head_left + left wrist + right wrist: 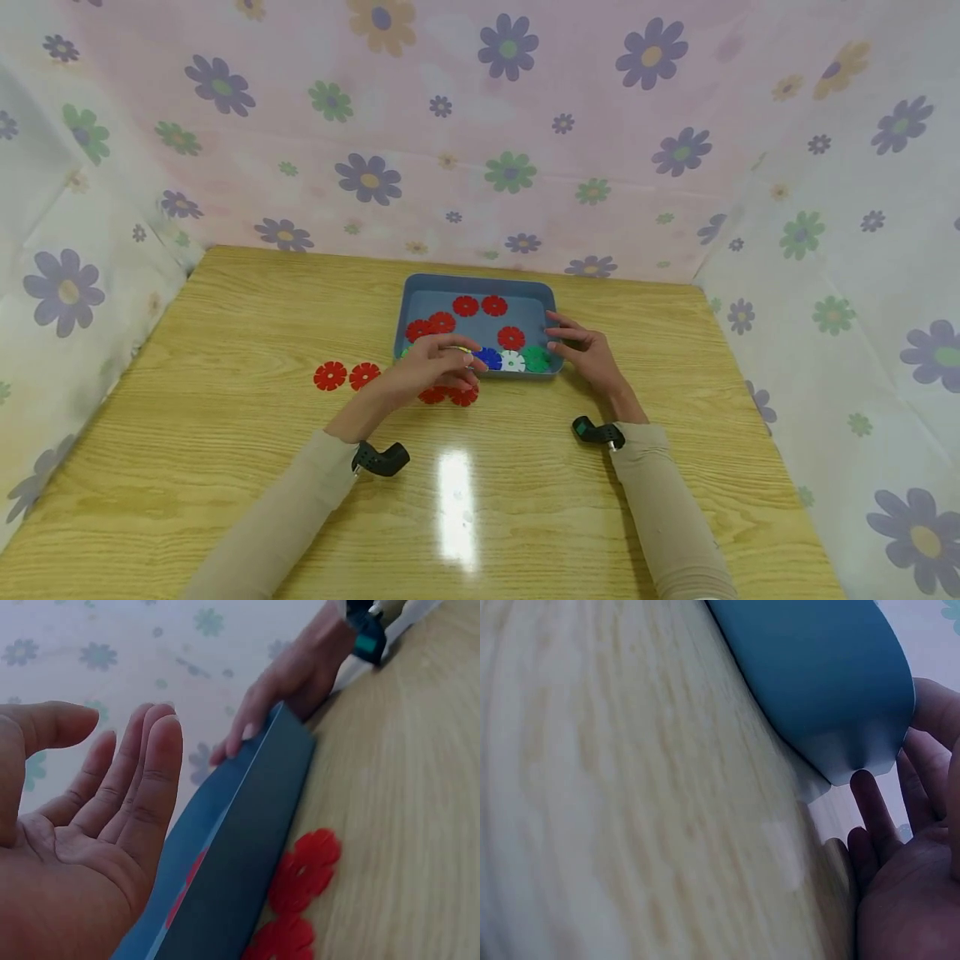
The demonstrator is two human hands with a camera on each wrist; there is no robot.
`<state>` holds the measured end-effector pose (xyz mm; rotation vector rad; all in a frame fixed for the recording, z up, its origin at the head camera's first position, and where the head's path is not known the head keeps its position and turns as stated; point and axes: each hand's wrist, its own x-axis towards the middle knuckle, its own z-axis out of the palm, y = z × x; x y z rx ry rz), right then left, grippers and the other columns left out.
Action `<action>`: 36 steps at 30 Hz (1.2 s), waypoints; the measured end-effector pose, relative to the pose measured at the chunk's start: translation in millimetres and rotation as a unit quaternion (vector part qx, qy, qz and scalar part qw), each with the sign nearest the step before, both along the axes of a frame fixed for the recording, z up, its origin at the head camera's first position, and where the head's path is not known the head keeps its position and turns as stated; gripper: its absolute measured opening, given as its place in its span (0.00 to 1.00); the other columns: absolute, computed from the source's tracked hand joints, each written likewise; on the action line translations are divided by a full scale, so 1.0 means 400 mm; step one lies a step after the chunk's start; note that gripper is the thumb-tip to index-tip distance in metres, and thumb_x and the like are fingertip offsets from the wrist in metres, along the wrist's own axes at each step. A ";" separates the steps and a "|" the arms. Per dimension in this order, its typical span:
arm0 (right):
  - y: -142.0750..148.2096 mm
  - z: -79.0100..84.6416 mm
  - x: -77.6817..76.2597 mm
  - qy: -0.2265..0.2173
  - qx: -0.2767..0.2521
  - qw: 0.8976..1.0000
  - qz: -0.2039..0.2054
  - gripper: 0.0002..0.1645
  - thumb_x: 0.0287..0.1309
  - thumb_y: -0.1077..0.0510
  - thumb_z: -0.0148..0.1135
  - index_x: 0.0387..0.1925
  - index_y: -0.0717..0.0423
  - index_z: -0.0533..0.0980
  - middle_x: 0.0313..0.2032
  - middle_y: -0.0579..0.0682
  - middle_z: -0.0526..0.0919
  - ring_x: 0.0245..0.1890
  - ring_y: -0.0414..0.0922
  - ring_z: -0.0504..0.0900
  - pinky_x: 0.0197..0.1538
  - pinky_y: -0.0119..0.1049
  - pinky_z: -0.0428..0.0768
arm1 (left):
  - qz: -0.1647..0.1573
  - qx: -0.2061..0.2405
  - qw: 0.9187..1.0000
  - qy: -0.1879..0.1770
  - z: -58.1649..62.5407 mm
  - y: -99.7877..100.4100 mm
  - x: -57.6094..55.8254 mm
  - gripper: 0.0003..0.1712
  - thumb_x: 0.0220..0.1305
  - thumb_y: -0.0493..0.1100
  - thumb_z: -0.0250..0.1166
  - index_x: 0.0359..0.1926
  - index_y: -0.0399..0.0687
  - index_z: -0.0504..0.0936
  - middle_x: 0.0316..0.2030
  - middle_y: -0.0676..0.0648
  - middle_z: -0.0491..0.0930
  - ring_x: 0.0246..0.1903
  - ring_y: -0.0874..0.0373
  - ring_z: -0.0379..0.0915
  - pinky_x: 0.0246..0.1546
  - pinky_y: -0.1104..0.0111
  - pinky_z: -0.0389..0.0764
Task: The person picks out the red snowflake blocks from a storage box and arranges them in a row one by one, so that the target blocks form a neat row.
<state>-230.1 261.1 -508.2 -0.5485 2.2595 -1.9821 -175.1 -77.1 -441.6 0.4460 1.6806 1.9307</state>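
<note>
My left hand [429, 368] hovers over the front edge of a blue-grey tray [480, 282]. Its fingers are loosely bent and apart from the thumb, and the palm [75, 892] is bare. At the tray's right end, my right hand [597, 363] holds the side wall, with digits over the rim and a fingertip [864, 780] against the outside. Inside lie several red notched plastic discs [512, 337]. A blue disc [491, 359], a white disc [513, 361] and a green disc [537, 359] line the front wall, and my left hand partly hides that row.
Two red discs [330, 376] lie on the wooden table [247, 333] left of the tray. Two more red discs [304, 870] are in front of the tray, partly under my left hand. Flower-printed cloth [450, 125] walls in the table behind and on both sides.
</note>
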 end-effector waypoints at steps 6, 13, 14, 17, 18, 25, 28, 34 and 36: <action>-0.006 -0.001 -0.004 0.006 -0.003 1.000 0.004 0.21 0.66 0.70 0.62 0.56 0.82 0.74 0.73 0.63 0.67 0.76 0.48 0.62 0.62 0.25 0.75 | 0.043 -0.001 0.998 0.051 -0.005 -0.041 -0.044 0.17 0.77 0.38 0.56 0.60 0.33 0.76 0.55 0.24 0.78 0.43 0.44 0.84 0.48 0.58 0.86; -0.008 -0.002 -0.004 0.004 -0.016 1.000 0.004 0.22 0.66 0.70 0.63 0.57 0.82 0.73 0.72 0.63 0.68 0.71 0.40 0.69 0.61 0.26 0.76 | 0.088 -0.038 0.991 0.094 -0.019 -0.118 -0.079 0.21 0.78 0.40 0.57 0.63 0.31 0.76 0.52 0.36 0.84 0.37 0.42 0.80 0.30 0.69 0.84; -0.008 -0.003 -0.004 0.004 -0.017 1.000 0.004 0.22 0.66 0.70 0.63 0.57 0.82 0.73 0.72 0.63 0.68 0.71 0.39 0.69 0.61 0.26 0.76 | 0.096 -0.046 0.989 0.100 -0.020 -0.131 -0.082 0.21 0.77 0.40 0.57 0.63 0.31 0.76 0.52 0.37 0.84 0.35 0.44 0.79 0.28 0.69 0.82; -0.009 -0.005 -0.004 0.007 -0.018 1.000 0.006 0.22 0.66 0.70 0.62 0.57 0.83 0.73 0.72 0.65 0.67 0.71 0.38 0.69 0.61 0.26 0.76 | 0.119 -0.069 0.983 0.119 -0.023 -0.167 -0.092 0.19 0.76 0.39 0.59 0.62 0.34 0.78 0.54 0.37 0.82 0.30 0.48 0.75 0.23 0.70 0.78; -0.009 -0.006 -0.004 0.008 -0.017 1.000 0.006 0.22 0.66 0.70 0.62 0.57 0.83 0.73 0.72 0.65 0.67 0.71 0.39 0.69 0.61 0.26 0.76 | 0.125 -0.073 0.982 0.120 -0.026 -0.179 -0.096 0.19 0.75 0.39 0.60 0.62 0.35 0.78 0.55 0.35 0.81 0.30 0.49 0.75 0.23 0.71 0.76; -0.008 -0.002 0.002 0.015 -0.014 1.000 0.004 0.22 0.66 0.70 0.62 0.57 0.84 0.72 0.72 0.66 0.67 0.72 0.41 0.68 0.62 0.26 0.76 | 0.133 -0.100 0.979 0.116 -0.062 -0.233 -0.114 0.24 0.71 0.37 0.65 0.64 0.31 0.75 0.68 0.37 0.72 0.30 0.57 0.78 0.23 0.69 0.68; -0.005 -0.001 0.003 0.017 -0.014 1.000 0.005 0.22 0.67 0.70 0.62 0.57 0.84 0.72 0.72 0.65 0.68 0.72 0.40 0.68 0.62 0.26 0.75 | 0.125 -0.105 0.979 0.123 -0.082 -0.242 -0.119 0.23 0.70 0.35 0.65 0.62 0.28 0.77 0.70 0.39 0.70 0.40 0.58 0.83 0.30 0.73 0.77; 0.003 -0.003 0.002 0.003 -0.024 1.000 -0.007 0.23 0.68 0.68 0.62 0.58 0.82 0.72 0.71 0.60 0.71 0.71 0.38 0.69 0.62 0.27 0.76 | 0.114 -0.093 0.979 0.141 -0.108 -0.242 -0.126 0.19 0.69 0.32 0.65 0.59 0.25 0.79 0.72 0.38 0.68 0.46 0.56 0.83 0.41 0.75 0.82; 0.006 -0.004 0.002 -0.003 -0.027 1.000 -0.015 0.24 0.68 0.67 0.62 0.59 0.81 0.72 0.70 0.60 0.72 0.70 0.38 0.70 0.63 0.27 0.75 | 0.117 -0.085 0.980 0.139 -0.113 -0.241 -0.128 0.19 0.69 0.32 0.65 0.58 0.24 0.79 0.71 0.37 0.68 0.43 0.57 0.84 0.38 0.75 0.81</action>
